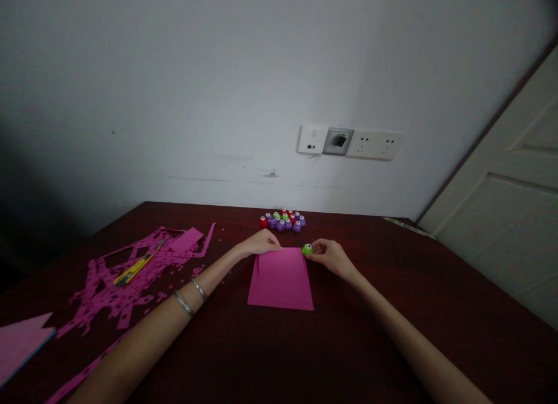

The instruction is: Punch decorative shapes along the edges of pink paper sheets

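Observation:
A pink sheet of paper (285, 281) lies on the table in front of me, and another pink edge shows along its left side. At its far edge, left of the middle, my left hand (261, 242) is closed with fingertips on the paper. My right hand (329, 255) grips a small green paper punch (307, 249) at the sheet's far right corner. Whether the corner sits inside the punch's slot I cannot tell. Behind the sheet stands a cluster of similar purple, red and green punches (281, 224).
Pink paper scraps (126, 296) with punched holes spread over the left side of the table (375, 357). A yellow utility knife (138, 268) lies on them. Pale pink paper (21, 340) is at the near left. Behind are a wall with sockets (375, 145) and a door (501, 218).

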Available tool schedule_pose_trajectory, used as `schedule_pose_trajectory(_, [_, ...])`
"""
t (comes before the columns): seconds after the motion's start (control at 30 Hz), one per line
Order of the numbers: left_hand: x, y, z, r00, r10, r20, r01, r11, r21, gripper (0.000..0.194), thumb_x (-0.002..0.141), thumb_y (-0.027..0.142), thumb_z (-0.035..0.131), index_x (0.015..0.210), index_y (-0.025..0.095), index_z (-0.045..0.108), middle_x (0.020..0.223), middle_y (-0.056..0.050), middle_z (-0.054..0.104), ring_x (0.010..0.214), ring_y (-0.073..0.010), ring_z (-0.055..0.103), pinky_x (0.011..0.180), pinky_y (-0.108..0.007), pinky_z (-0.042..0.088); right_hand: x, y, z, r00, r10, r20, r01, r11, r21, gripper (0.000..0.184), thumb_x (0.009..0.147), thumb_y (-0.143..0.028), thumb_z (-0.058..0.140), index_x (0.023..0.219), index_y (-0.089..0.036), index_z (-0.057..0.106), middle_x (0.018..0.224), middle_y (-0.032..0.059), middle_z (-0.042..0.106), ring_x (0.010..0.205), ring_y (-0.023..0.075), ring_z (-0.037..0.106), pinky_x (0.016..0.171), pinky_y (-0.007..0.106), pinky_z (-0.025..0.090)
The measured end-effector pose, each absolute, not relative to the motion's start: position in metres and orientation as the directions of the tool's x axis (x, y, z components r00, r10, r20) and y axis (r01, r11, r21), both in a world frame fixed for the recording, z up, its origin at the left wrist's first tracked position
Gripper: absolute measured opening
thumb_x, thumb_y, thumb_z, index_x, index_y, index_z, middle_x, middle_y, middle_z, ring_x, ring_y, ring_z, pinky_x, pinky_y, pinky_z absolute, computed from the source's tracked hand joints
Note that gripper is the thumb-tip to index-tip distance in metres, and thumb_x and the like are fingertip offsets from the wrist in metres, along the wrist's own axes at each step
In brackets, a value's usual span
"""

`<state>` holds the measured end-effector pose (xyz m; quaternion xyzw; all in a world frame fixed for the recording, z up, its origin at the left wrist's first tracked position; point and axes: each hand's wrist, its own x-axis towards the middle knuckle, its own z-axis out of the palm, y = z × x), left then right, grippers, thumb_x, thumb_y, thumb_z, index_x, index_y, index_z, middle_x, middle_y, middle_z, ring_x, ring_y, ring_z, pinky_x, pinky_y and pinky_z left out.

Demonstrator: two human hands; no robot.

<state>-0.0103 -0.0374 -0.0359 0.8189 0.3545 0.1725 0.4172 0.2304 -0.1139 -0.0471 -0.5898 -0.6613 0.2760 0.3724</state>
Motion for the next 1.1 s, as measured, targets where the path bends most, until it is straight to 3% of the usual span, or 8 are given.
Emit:
schedule_pose_trajectory(0.73, [-0.006,-0.044,-0.034,0.661,0.750,-0.035,0.469,-0.376,0.799,0.022,0.067,0.025,0.056,0.076,0.011,0.071,0.071,-0.005,0.068,0.061,-0.0123,0.055,0.057,-0.022,0.039,0.228,-0.115,-0.045,-0.127,0.983,0.132,0.544,0.180,-0.820,0.020,0.061,-0.020,0.071,0.080,-0.015,0.064,0.076,0.0038,0.068,0.070,0.0149,0.064,0.064,0.025,0.051])
schedule_pose_trajectory(0.97, [-0.002,-0.048,-0.034,0.670,0.742,-0.005,0.493,-0.441,0.750,0.023,0.069,0.023,0.053,0.075,0.011,0.070,0.070,-0.004,0.067,0.064,-0.0137,0.055,0.059,-0.023,0.039,0.225,-0.118,-0.044,-0.163,0.979,0.122,0.559,0.194,-0.806,0.021,0.062,-0.022,0.071,0.081,-0.014,0.067,0.075,0.0039,0.068,0.070,0.0148,0.063,0.067,0.026,0.050])
schedule_pose_trajectory(1.1, [0.002,-0.054,-0.034,0.667,0.745,0.034,0.548,-0.521,0.655,0.022,0.071,0.018,0.049,0.076,0.011,0.068,0.073,-0.005,0.066,0.068,-0.0146,0.056,0.063,-0.025,0.040,0.226,-0.118,-0.045,-0.158,0.979,0.126,0.576,0.195,-0.793,0.022,0.061,-0.024,0.072,0.081,-0.015,0.067,0.077,0.0042,0.067,0.071,0.0151,0.062,0.067,0.027,0.049])
